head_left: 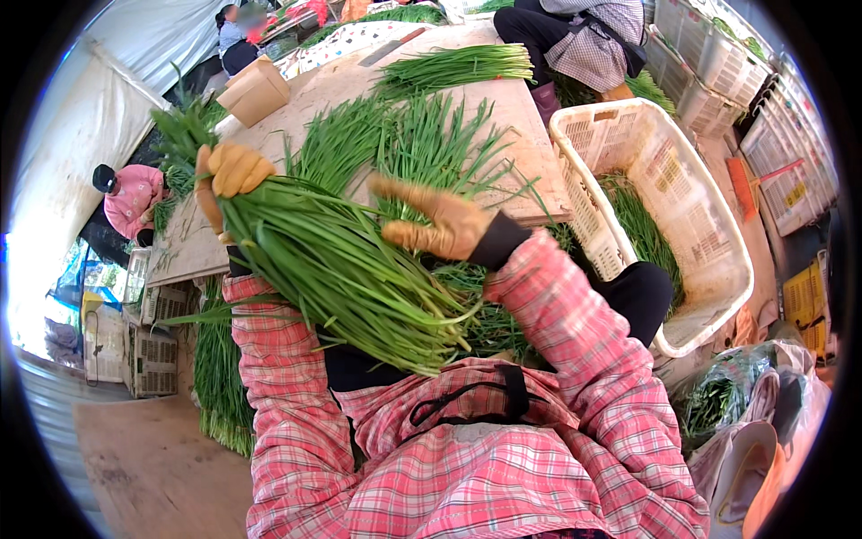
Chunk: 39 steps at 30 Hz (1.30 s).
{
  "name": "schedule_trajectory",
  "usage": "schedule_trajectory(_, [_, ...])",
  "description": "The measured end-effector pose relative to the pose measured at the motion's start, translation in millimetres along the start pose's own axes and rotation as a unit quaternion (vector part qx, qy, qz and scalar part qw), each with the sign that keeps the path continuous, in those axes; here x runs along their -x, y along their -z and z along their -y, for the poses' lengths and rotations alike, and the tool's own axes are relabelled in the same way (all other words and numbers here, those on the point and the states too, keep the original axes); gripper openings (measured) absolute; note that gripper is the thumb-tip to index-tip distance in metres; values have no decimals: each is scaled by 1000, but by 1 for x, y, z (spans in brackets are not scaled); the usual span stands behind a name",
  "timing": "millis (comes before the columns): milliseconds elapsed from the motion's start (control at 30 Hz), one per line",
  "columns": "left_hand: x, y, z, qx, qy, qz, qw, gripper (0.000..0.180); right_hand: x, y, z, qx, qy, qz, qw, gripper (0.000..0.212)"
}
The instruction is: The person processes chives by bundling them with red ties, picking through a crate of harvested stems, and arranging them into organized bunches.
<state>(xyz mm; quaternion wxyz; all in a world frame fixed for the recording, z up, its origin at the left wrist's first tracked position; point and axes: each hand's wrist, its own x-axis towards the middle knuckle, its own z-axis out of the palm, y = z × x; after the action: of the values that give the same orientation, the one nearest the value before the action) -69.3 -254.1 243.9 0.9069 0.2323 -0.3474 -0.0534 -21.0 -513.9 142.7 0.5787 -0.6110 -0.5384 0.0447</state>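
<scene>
A tan work glove covers my left hand (235, 172), which is closed around a thick bunch of garlic chives (341, 265). The bunch slants across my lap, its leafy tips up at the left and its pale cut ends down toward my waist. To the right of it hangs my right hand (438, 218), also gloved, with thumb and fingers apart and nothing in it; its fingers are slightly blurred. Loose garlic chives (440, 148) are spread over the wooden table (539, 180) just beyond my hands.
A neat chive bundle (458, 67) and a knife (392, 47) lie farther back, near a cardboard box (254, 92). At my right stands a white plastic crate (718, 305) holding chives. More chives (220, 377) hang by my left leg. Other people sit around the table.
</scene>
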Motion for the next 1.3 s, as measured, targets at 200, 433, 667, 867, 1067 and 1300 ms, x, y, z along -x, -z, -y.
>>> schedule_trajectory(200, [29, -2, -38, -51, -69, 38, 996, 30, 100, -46, -5, -294, -336, 96, 889, 36])
schedule_trajectory(433, [44, 22, -37, -46, -87, -15, 995, 29, 224, -24, -60, 336, -436, 280, 787, 31])
schedule_trajectory(667, [46, 36, -16, -94, -84, -7, 992, 30, 89, -6, 6, 155, -161, -61, 973, 49])
schedule_trajectory(867, [48, 37, -9, -125, -105, -16, 986, 30, 88, -63, -3, 106, -106, -138, 979, 24])
schedule_trajectory(1067, [91, 50, -31, -129, -143, -41, 980, 30, 149, -54, 6, 220, -206, 10, 953, 10])
schedule_trajectory(1300, [100, 58, -27, -94, -208, -23, 973, 30, 133, -1, -2, 336, -132, -22, 932, 27])
